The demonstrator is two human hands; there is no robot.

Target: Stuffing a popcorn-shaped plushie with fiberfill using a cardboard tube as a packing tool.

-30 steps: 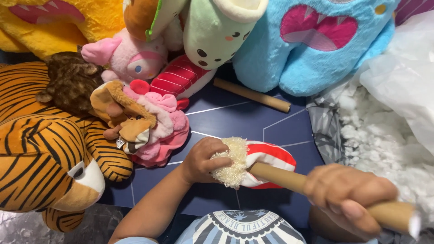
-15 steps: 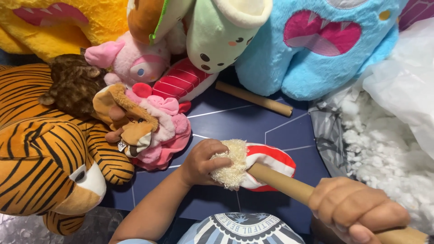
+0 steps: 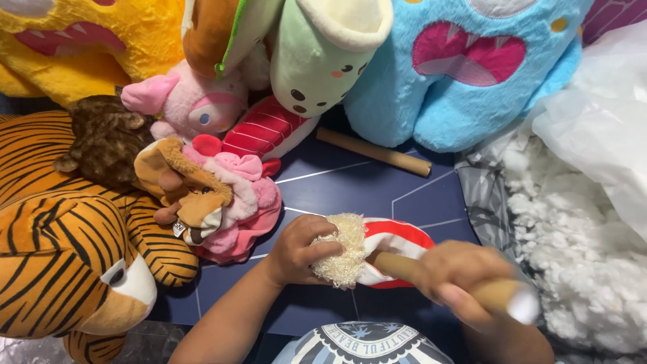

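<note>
My left hand [image 3: 296,248] grips a small soft piece with a cream fuzzy cuff and red-and-white stripes [image 3: 387,251], held just above the dark blue mat [image 3: 350,185]. My right hand [image 3: 461,273], blurred, is closed around a brown wooden stick [image 3: 397,264] whose far end sits inside the striped piece's opening. The stick's near end pokes out past my right hand toward the lower right.
Plush toys ring the mat: a big tiger [image 3: 60,256] at left, a pink plush [image 3: 236,195], a blue monster [image 3: 465,74], a yellow one [image 3: 87,47], a green-white one [image 3: 323,54]. A second stick [image 3: 374,152] lies behind. White stuffing [image 3: 573,229] fills a bag at right.
My right hand has slid up the stick toward the striped piece, driving the stick further in. My left hand has kept its grip in nearly the same place.
</note>
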